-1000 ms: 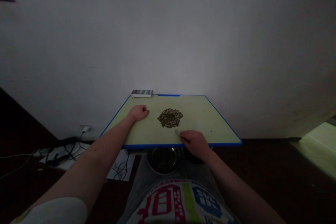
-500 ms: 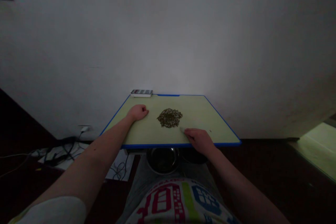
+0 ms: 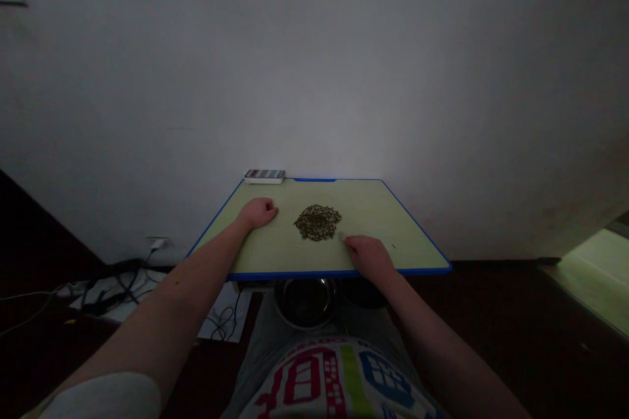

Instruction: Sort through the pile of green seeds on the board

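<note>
A loose pile of small brown, dried-looking pieces (image 3: 317,222) lies in the middle of a pale yellow, blue-edged tabletop (image 3: 275,255). To the left of the pile my left hand (image 3: 258,212) rests on the surface with its fingers curled in, and nothing shows in them. My right hand (image 3: 371,256) is closed near the front edge, right of the pile. From its fingertips a small, pale, translucent piece (image 3: 341,236) sticks out towards the pile; its kind is too blurred to tell. One stray brown bit (image 3: 394,246) lies right of that hand.
A phone-like device on a white block (image 3: 265,176) stands at the back left corner, by the wall. Below the front edge, a metal bowl (image 3: 305,324) sits at my lap, with a darker bowl (image 3: 363,293) beside it. Cables (image 3: 223,321) lie at lower left.
My right hand has shifted slightly up and left, bringing the pale piece a little closer to the pile's edge. My left hand stays in place.
</note>
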A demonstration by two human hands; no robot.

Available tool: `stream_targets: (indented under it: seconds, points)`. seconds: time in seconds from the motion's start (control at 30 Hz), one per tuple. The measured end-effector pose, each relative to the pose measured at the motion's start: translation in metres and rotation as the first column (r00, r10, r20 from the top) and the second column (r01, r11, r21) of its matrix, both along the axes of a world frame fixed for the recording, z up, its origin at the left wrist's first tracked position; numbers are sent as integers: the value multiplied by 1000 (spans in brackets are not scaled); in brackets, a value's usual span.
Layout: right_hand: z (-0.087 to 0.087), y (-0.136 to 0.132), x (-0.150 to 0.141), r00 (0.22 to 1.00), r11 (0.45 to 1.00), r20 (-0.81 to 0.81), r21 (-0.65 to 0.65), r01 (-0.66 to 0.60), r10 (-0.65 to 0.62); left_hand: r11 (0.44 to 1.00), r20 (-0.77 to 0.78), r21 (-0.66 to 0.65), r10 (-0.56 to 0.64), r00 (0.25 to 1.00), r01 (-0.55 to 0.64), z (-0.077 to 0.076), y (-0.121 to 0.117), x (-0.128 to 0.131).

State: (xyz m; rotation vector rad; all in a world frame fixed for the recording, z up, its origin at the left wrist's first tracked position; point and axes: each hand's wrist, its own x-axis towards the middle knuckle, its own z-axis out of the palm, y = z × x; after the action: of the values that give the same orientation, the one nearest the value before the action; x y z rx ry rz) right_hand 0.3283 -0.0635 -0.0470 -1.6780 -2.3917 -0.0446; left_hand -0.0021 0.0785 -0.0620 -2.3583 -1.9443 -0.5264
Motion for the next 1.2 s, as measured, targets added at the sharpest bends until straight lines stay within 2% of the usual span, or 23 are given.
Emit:
stream_targets:
  seconds: [0.1, 0.37, 0.57, 0.73, 1.03, 1.2]
  points:
    - [-1, -1, 5, 1000, 1000, -4, 15, 12, -12, 1000, -2, 3, 5, 1000, -5, 1, 0, 0]
    - [-1, -3, -1, 998, 998, -9, -3, -67, 67, 1000, -15, 9, 5, 1000, -4, 0, 1, -1]
    - [-3, 11, -5, 1000, 999, 19, 46, 20, -21, 1000, -11, 12, -3, 1000, 3, -3, 3, -2]
    - [-4, 9, 2, 997, 995, 35, 65, 73, -75, 1000, -10, 10, 8, 1000, -8, -2, 3, -2]
    - [-3, -1, 1, 998, 997, -10, 50, -56, 57, 1000, -16, -2, 3, 1000, -3, 0, 1, -1]
    - [-2, 13, -6, 1000, 998, -2, 49, -30, 30, 1000, -12, -1, 18, 1000, -18, 1, 0, 0]
